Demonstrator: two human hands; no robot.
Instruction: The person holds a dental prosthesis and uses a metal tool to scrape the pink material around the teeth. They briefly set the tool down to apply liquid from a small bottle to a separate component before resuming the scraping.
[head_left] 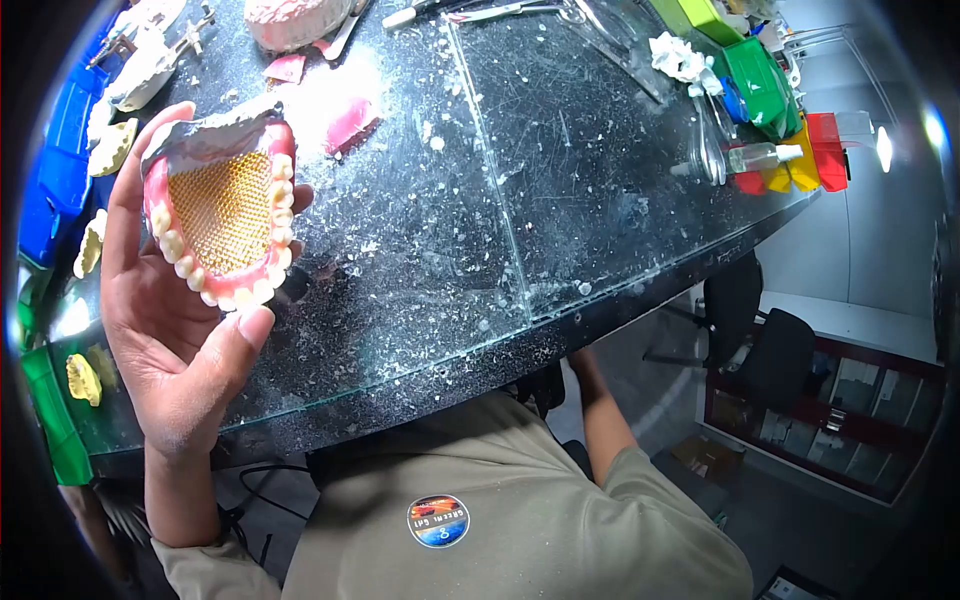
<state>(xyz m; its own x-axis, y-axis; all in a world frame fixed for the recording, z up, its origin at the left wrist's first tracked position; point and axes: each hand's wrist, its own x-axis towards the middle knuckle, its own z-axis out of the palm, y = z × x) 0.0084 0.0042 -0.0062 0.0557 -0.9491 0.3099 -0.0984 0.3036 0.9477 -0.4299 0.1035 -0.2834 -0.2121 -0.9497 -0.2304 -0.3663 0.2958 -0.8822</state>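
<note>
My left hand (160, 330) is closed around a denture (158, 190) on a grey-white cast base, raised above the work table. Pink gum material and a row of cream teeth (283, 205) run along its arch, and gold-coloured mesh (222, 215) spans the palate. My thumb presses the front teeth edge, while the other fingers reach behind it. Down by my side, my right forearm (603, 415) passes under the table edge, which hides the hand. Pink wax-like pieces (352, 124) lie on the table beyond the denture.
White crumbs dot the dark glass-topped table (420, 270). A pink-and-white cast (297, 22), scissors (505, 12) and metal tools stand or lie at the back. Blue bins (62, 170) line the left; green (757, 85) and red bins (828, 150) and a spray bottle (765, 156) are right.
</note>
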